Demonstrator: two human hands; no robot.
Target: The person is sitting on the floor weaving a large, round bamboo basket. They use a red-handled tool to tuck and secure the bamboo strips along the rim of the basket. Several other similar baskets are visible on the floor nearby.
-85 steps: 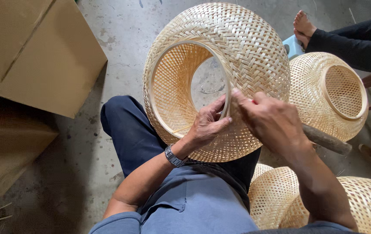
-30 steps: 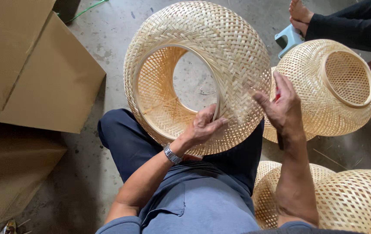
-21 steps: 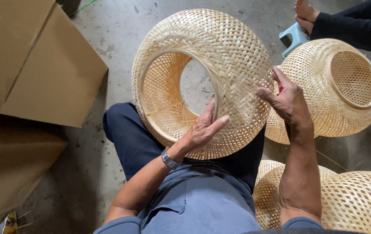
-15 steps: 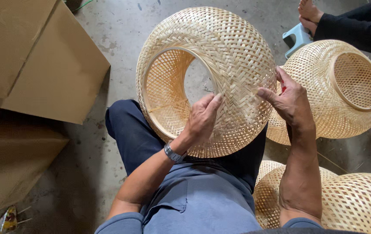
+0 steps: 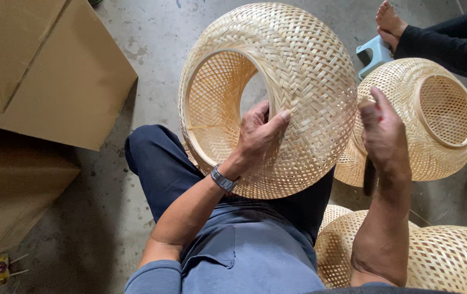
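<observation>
I am counting three woven bamboo shades in view: one large shade (image 5: 299, 81) resting on the lap, a second shade (image 5: 435, 114) sitting to the right on the floor, and a third shade (image 5: 451, 261) lying at the lower right, with a further woven edge showing beside it that I cannot tell apart from it. I am seeing two cardboard boxes: one box (image 5: 43, 65) at the upper left and another box (image 5: 10, 201) below it. I am also counting two hands, one wristwatch (image 5: 223, 179), and one small blue stool (image 5: 374, 54).
</observation>
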